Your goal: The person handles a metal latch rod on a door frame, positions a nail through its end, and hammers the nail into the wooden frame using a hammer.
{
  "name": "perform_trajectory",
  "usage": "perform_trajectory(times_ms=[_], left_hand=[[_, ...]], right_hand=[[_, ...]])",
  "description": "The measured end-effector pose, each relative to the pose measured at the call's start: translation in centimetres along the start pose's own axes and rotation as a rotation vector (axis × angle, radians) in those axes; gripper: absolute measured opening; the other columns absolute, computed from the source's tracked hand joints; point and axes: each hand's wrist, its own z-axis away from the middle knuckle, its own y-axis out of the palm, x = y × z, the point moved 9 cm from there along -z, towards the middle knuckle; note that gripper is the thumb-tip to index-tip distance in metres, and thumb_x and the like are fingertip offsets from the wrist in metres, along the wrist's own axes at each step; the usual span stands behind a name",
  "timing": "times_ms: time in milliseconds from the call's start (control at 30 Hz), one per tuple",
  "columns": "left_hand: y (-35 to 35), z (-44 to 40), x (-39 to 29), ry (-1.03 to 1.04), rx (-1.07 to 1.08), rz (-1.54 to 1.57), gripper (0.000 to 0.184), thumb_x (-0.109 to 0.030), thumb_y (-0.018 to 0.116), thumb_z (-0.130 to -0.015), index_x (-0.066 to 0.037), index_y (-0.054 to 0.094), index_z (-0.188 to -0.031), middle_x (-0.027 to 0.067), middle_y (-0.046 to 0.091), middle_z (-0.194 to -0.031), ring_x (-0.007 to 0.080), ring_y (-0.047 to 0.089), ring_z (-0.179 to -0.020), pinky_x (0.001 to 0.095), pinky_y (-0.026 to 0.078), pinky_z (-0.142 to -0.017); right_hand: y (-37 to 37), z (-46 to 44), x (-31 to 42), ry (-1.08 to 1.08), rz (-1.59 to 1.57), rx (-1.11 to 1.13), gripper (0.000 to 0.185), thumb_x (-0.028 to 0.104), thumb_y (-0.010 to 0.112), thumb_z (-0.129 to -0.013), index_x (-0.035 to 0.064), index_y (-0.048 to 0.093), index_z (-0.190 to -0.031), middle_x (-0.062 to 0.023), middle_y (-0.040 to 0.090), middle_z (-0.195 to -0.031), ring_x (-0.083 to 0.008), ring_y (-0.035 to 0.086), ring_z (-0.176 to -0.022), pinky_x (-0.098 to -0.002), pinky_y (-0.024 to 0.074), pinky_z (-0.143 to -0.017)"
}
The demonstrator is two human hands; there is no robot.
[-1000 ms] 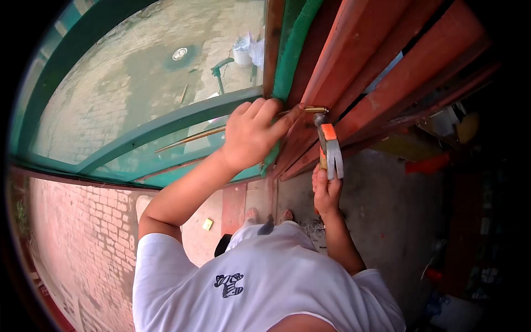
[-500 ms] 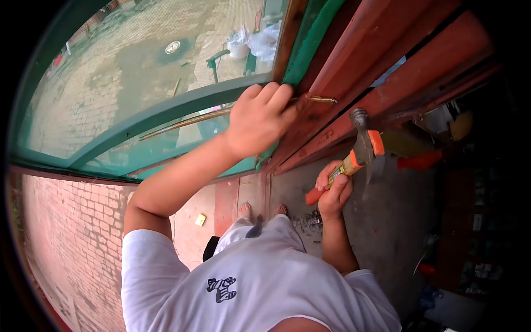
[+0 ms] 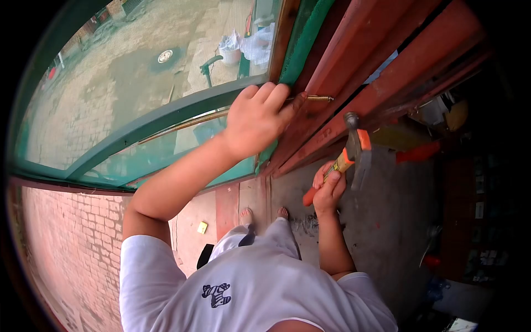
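Note:
My left hand (image 3: 257,116) is closed at the edge of the green-framed screen door, with its fingers wrapped around a thin brass-coloured rod (image 3: 318,98). One end of the rod sticks out past my thumb against the red wooden door frame (image 3: 345,55). Its long part (image 3: 182,127) runs left across the screen door (image 3: 105,146). Below and to the right, my right hand (image 3: 330,191) grips a claw hammer (image 3: 354,149) by its yellow and orange handle. The hammer's head is raised near the frame, apart from the rod. My left palm and the gripped part of the rod are hidden.
A small yellow object (image 3: 202,227) lies on the floor by my feet. Dark debris (image 3: 307,226) is scattered right of them. Through the screen, a bucket (image 3: 229,55) with white plastic shows outside. Shelving (image 3: 470,216) stands in the dark at the right.
The hammer has shifted slightly left, and its head has turned a little. My left hand keeps its hold on the rod at the frame. The whole view has moved slightly.

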Motion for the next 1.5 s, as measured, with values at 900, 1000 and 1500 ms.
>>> perform_trajectory(times_ms=[900,1000,1500], left_hand=[[0.4,-0.2,0.0,0.040,-0.003,0.000,0.048,-0.017,0.056,-0.065,-0.013,0.065,-0.111,0.0012,0.046,-0.077,0.0165,0.049,-0.067,0.0282,0.037,-0.054],[0.5,-0.2,0.0,0.021,0.012,0.008,0.050,-0.014,0.057,-0.062,-0.014,0.066,-0.111,0.0018,0.049,-0.079,0.0169,0.050,-0.067,0.0285,0.038,-0.055],[0.1,-0.1,-0.1,0.010,-0.043,0.023,0.046,-0.017,0.056,-0.064,-0.013,0.067,-0.109,0.0003,0.045,-0.075,0.0157,0.048,-0.067,0.0276,0.035,-0.054]], right_hand=[[1.8,-1.2,-8.3,-0.194,0.021,-0.210,0.039,0.042,0.043,-0.092,0.0051,0.044,-0.080,-0.0037,0.043,-0.067,-0.0148,0.041,-0.057,-0.0254,0.0339,-0.052],[2.5,-2.2,-6.2,-0.250,0.277,-0.180,0.047,0.048,0.037,-0.095,0.0071,0.037,-0.072,-0.0029,0.037,-0.063,-0.0144,0.036,-0.053,-0.0258,0.0294,-0.049],[2.8,-0.7,0.7,-0.336,0.182,-0.099,0.054,0.057,0.035,-0.093,0.0029,0.038,-0.094,-0.0027,0.042,-0.066,-0.0097,0.040,-0.055,-0.0221,0.0339,-0.050]])
